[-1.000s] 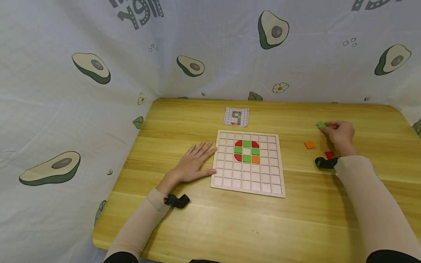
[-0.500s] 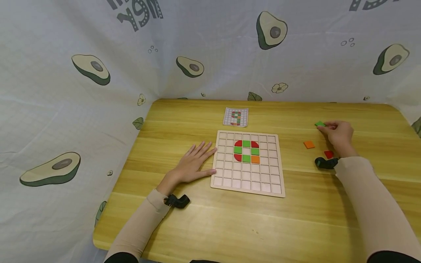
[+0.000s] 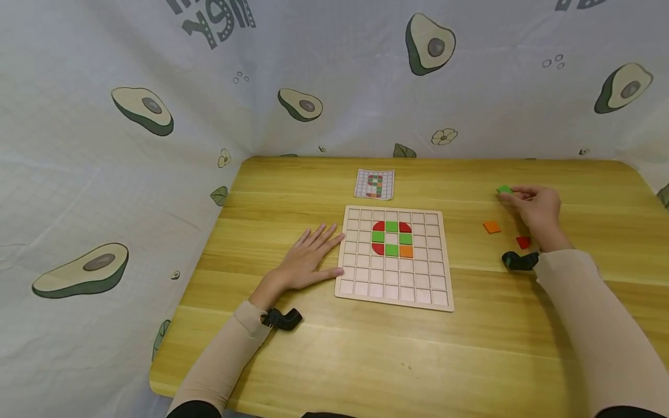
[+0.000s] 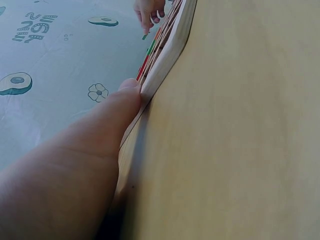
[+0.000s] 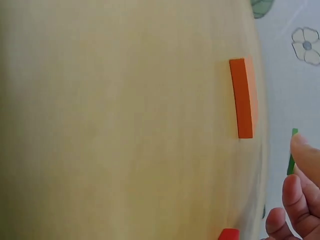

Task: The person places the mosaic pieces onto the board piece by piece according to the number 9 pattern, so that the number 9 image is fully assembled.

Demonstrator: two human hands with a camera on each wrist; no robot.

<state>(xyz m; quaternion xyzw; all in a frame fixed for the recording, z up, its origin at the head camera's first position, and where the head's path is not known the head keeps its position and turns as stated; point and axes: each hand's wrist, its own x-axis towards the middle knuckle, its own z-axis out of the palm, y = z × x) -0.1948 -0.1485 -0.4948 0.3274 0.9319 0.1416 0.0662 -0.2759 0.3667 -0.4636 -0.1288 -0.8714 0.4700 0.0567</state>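
My right hand (image 3: 538, 212) pinches a green square tile (image 3: 504, 189) between thumb and fingers at the right of the table. The right wrist view shows that green tile (image 5: 292, 165) edge-on, raised above the tabletop. My left hand (image 3: 305, 262) lies flat with its fingers spread, its fingertips and thumb at the left edge of a wooden grid board (image 3: 366, 284). Red rounded tiles, green squares and an orange square tile (image 3: 406, 251) form a ring in the board's upper middle cells. In the left wrist view the thumb (image 4: 127, 97) presses against the board's edge.
A loose orange tile (image 3: 492, 227) and a red tile (image 3: 523, 242) lie on the table near my right hand. Behind the board is a small printed card (image 3: 374, 184) with a coloured grid pattern. An avocado-print cloth (image 3: 355, 75) hangs beyond the table's back edge.
My right hand has lifted slightly with the green tile, which has shifted a little up and left in the head view. The left hand and the board have stayed put.
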